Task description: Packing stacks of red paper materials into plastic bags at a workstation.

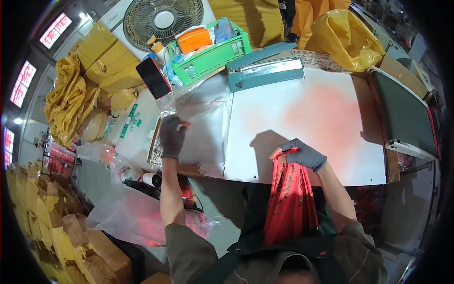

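A grey fingerless glove covers each of my hands. My right hand (304, 155) is closed round the gathered top of a red bag (289, 199). Dark print runs over the bag, which hangs in long folds past the table's front edge against my lap. Over at the table's left end, my left hand (173, 137) is curled with thumb and fingertips together. It lies at the edge of clear plastic sheeting (203, 132), and what its fingers hold, if anything, cannot be made out. A white board (265, 123) with a reddish stain covers the table between the hands.
At the table's back stand a teal bag sealer (266, 75) and a green crate (213, 57) of small items. A phone (153, 78) and a fan (163, 19) are at the back left. Yellow wrapped parcels (106, 59) crowd the left; a dark green panel (402, 111) bounds the right.
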Demonstrator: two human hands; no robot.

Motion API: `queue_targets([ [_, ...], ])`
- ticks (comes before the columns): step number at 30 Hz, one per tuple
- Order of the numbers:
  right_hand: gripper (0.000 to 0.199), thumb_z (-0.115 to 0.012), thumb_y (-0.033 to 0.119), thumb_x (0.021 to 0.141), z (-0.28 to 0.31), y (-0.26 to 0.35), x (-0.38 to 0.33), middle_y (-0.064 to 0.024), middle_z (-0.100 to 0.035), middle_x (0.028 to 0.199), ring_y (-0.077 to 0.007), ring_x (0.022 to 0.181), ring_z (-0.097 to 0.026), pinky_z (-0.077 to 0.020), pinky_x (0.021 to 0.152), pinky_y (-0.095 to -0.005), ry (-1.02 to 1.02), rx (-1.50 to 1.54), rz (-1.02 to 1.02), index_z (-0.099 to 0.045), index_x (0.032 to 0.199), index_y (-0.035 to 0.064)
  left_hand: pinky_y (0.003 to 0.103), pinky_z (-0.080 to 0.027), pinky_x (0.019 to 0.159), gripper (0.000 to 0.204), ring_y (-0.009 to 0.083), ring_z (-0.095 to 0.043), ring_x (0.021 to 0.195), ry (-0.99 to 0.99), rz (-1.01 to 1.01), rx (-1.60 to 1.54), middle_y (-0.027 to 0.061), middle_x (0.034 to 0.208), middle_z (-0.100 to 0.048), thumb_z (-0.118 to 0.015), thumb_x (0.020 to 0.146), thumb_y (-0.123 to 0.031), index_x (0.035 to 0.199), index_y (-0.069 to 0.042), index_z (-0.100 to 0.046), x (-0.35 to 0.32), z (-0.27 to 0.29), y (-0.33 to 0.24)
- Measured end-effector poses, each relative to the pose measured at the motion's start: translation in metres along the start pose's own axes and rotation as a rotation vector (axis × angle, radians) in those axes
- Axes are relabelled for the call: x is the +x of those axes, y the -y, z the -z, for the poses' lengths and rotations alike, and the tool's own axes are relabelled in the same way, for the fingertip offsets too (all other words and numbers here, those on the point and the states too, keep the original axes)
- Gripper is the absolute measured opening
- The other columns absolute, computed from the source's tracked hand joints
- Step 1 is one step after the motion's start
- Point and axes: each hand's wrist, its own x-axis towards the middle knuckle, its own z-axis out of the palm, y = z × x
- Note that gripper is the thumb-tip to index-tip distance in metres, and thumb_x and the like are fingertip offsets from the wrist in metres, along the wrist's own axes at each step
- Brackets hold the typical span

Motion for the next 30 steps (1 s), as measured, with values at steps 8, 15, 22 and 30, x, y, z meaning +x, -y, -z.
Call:
queue_targets([
  [8, 0.022, -0.063, 0.010, 0.081, -0.001, 0.002, -0.008, -0.0055, -0.068, 0.091, -0.0114, 0.088, -0.057, -0.0450, 0.080, -0.0258, -0.035, 0.027, 0.035, -0.070, 0.101, 0.0034, 0.031, -0.050, 0.067, 0.013, 0.0194, -0.063, 0.071, 0.211, 0.398, -0.343, 0.0087, 0.077, -0.063, -0.070, 0.076, -0.012, 0.081, -0.002, -0.063, -0.031, -0.020, 0.023],
  [15, 0.024, -0.065, 0.009, 0.078, -0.011, 0.004, 0.004, -0.0071, -0.069, 0.092, -0.0126, 0.086, -0.059, -0.0452, 0.082, -0.0262, -0.021, 0.045, 0.012, -0.070, 0.100, 0.0018, 0.030, -0.049, 0.064, 0.018, 0.0172, -0.060, 0.066, 0.241, 0.307, -0.018, 0.0059, 0.074, -0.061, -0.065, 0.080, -0.022, 0.081, -0.005, -0.061, -0.073, -0.051, 0.063],
  [22, 0.027, -0.066, 0.012, 0.078, -0.012, -0.004, 0.002, -0.0096, -0.067, 0.092, -0.0150, 0.087, -0.058, -0.0454, 0.080, -0.0284, -0.108, 0.006, 0.130, -0.067, 0.102, 0.0020, 0.033, -0.047, 0.066, 0.013, 0.0169, -0.053, 0.072, -0.064, 0.701, -1.337, 0.0034, 0.087, -0.058, -0.049, 0.092, -0.008, 0.102, -0.001, -0.055, -0.076, -0.026, -0.100],
  [30, 0.023, -0.062, 0.017, 0.078, -0.008, -0.009, -0.003, -0.0085, -0.066, 0.090, -0.0145, 0.086, -0.058, -0.0454, 0.081, -0.0282, -0.137, -0.008, 0.085, -0.066, 0.094, 0.0001, 0.024, -0.043, 0.070, 0.016, 0.0137, -0.051, 0.075, 0.095, 1.336, -1.628, 0.0035, 0.088, -0.051, -0.043, 0.095, -0.010, 0.104, -0.001, -0.054, -0.084, -0.059, -0.168],
])
